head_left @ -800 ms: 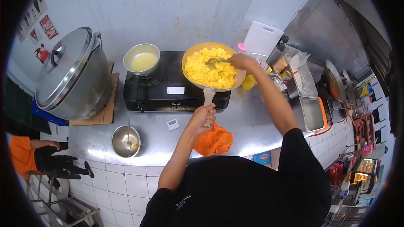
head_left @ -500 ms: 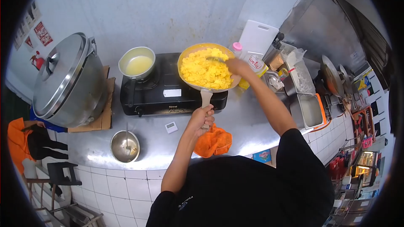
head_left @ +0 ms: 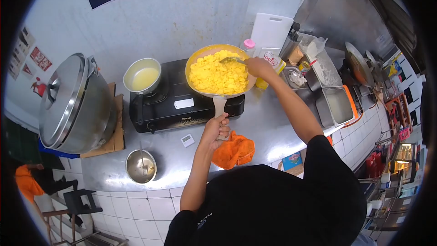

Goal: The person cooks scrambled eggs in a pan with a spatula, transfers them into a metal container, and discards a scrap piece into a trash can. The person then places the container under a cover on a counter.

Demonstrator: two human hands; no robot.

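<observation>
My left hand (head_left: 215, 130) is wrapped round the beige handle of a yellow-rimmed frying pan (head_left: 219, 105). The pan sits on the right side of a black two-burner stove (head_left: 191, 119) and holds yellow scrambled egg (head_left: 214, 74). Over the pan's right rim, my right hand (head_left: 260, 67) grips a spatula (head_left: 232, 59) whose head rests in the egg near the top; its handle is mostly hidden by the fingers. An orange cloth (head_left: 234, 151) lies just below my left hand. On the left burner stands a small pot (head_left: 142, 75) with pale yellow liquid.
A large lidded pot (head_left: 77, 105) stands at the left. Nearer me are a steel bowl (head_left: 141, 166) with a fork and a white timer (head_left: 187, 140). A white cutting board (head_left: 271, 32), a pink-capped jar (head_left: 249, 45) and metal trays (head_left: 337, 105) are at the right. A person (head_left: 29, 182) in orange is far left.
The view has shifted and tilted slightly. My right hand has moved the spatula a little within the egg, while my left hand keeps its hold on the pan handle. The person in orange has changed posture.
</observation>
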